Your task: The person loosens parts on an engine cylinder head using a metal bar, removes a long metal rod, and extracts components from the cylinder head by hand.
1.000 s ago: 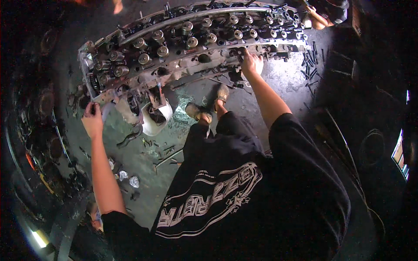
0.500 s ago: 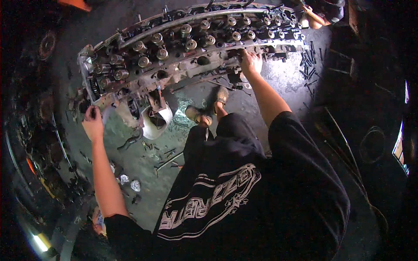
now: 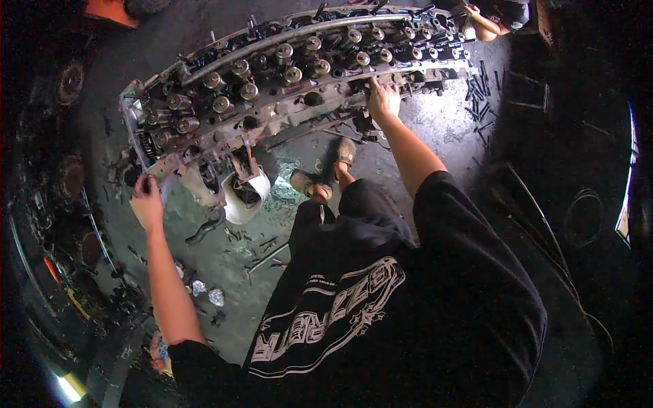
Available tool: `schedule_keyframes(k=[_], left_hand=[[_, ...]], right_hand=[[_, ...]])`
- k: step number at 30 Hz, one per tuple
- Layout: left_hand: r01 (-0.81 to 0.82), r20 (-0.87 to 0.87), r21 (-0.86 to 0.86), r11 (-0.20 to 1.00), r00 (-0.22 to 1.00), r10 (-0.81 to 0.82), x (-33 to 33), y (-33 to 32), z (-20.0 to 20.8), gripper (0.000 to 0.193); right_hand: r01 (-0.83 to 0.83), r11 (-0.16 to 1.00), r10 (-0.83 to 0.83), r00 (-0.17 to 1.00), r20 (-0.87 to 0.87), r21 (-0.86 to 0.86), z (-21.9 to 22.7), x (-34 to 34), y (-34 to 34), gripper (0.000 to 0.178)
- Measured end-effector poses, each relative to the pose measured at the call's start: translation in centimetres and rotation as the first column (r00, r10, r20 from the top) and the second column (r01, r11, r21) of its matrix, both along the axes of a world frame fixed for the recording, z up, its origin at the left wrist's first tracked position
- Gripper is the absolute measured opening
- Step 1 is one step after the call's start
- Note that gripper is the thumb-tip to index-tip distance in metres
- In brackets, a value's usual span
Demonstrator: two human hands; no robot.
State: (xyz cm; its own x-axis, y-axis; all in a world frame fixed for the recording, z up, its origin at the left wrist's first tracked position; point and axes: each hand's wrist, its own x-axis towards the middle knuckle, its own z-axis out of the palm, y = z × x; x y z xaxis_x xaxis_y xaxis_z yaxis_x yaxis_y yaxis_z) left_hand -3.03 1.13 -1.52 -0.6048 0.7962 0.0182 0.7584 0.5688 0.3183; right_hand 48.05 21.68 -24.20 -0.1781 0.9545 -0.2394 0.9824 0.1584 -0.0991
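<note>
A long, greasy engine cylinder head (image 3: pixel 272 109) with rows of valve springs stretches across the upper part of the view. My left hand (image 3: pixel 146 204) is at its near left corner, fingers curled against the edge; the dark fingertips are partly hidden. On the near side, right of the middle, my right hand (image 3: pixel 384 102) grips the rim with its fingers hooked over. A long metal rail (image 3: pixel 286 34) runs along the far side of the head. Beneath the near edge hangs a rusty bracket (image 3: pixel 243 163), close to a white container (image 3: pixel 246 198).
Another person's hand (image 3: pixel 481 24) is near the far right end. Dark bolts (image 3: pixel 479 92) lie scattered on the floor at right. Tools (image 3: pixel 265 258), a curved dark hose (image 3: pixel 205 228) and crumpled foil (image 3: pixel 215 297) lie at lower left. My shoes (image 3: pixel 345 151) stand below the head.
The view has shifted slightly, so the cylinder head appears a little further left. Both my hands stay at about the same places along its edge.
</note>
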Motion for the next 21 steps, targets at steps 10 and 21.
schedule_keyframes(k=[10,21], left_hand=[[0.072,-0.121,-0.009,0.997,0.99,-0.073,0.4,0.2,0.4,0.031],[0.012,-0.004,0.052,0.999,1.0,-0.012,-0.8,-0.5,-1.2,0.029]], right_hand=[[0.071,0.997,-0.072,0.997,-0.01,-0.042,-0.1,0.0,-0.4,0.036],[0.036,0.999,-0.034,0.998,-0.059,0.026,0.1,0.9,-0.6,0.036]])
